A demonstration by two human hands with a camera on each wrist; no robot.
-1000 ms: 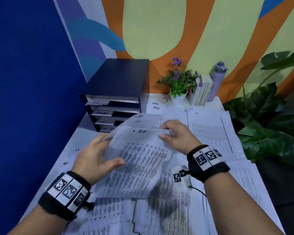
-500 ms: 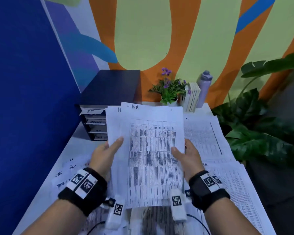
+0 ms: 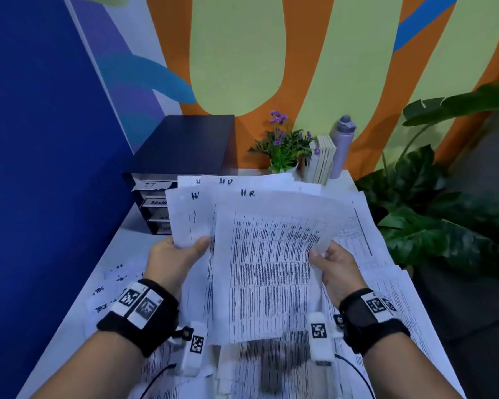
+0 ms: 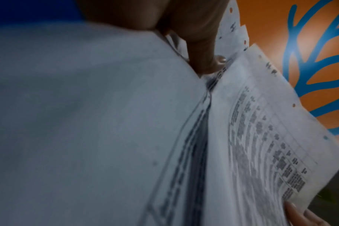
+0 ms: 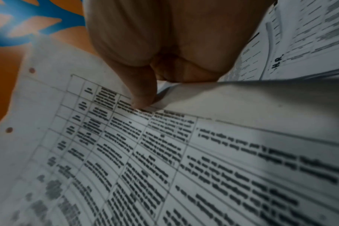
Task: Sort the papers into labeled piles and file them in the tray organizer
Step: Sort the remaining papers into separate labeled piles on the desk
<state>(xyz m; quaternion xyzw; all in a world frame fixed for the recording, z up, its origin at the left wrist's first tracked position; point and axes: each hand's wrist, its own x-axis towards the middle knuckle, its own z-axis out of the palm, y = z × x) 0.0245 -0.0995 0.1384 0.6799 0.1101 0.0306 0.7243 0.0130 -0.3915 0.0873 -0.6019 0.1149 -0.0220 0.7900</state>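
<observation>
Several sheets (image 3: 260, 254) marked "H.R", squared up half a second ago, now fan apart above the table (image 3: 78, 326), the front one curling right. Left hand (image 3: 173, 260) pinches the rear sheets, thumb on top; right hand (image 3: 336, 269) pinches the front sheet's edge. This looks like checking labels before filing. The organizer (image 3: 167, 156) stands at the far left; its trays read "IT" and "ADMIN", the lower labels unreadable, contents hidden. More papers (image 3: 386, 283) cover the table.
</observation>
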